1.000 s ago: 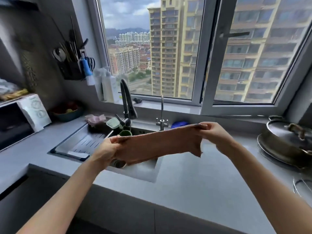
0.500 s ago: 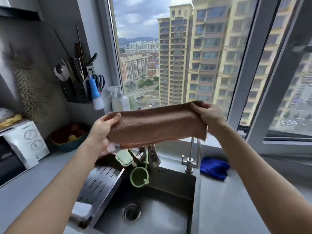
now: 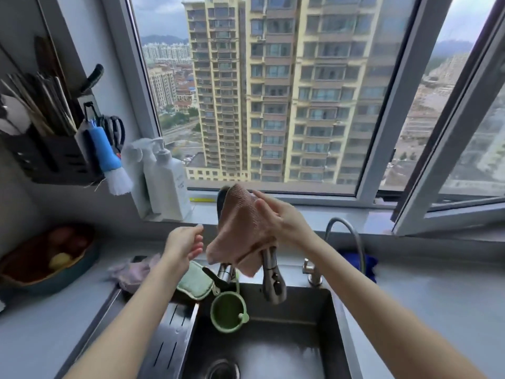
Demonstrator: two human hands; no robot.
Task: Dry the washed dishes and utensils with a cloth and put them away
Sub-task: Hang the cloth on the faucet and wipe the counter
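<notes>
The sink lies below the faucet, whose arch is hidden under the draped pinkish cloth. The right hand lays straight fingers flat on the cloth's right side. Just left of the faucet, the left hand hovers loosely spread, holding nothing, apart from the cloth's edge.

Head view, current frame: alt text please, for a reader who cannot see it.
A brown cloth hangs draped over the tall kitchen faucet above a steel sink; the right hand rests flat against it, while the left hand hovers open beside it. High-rise buildings fill the window behind.
</notes>
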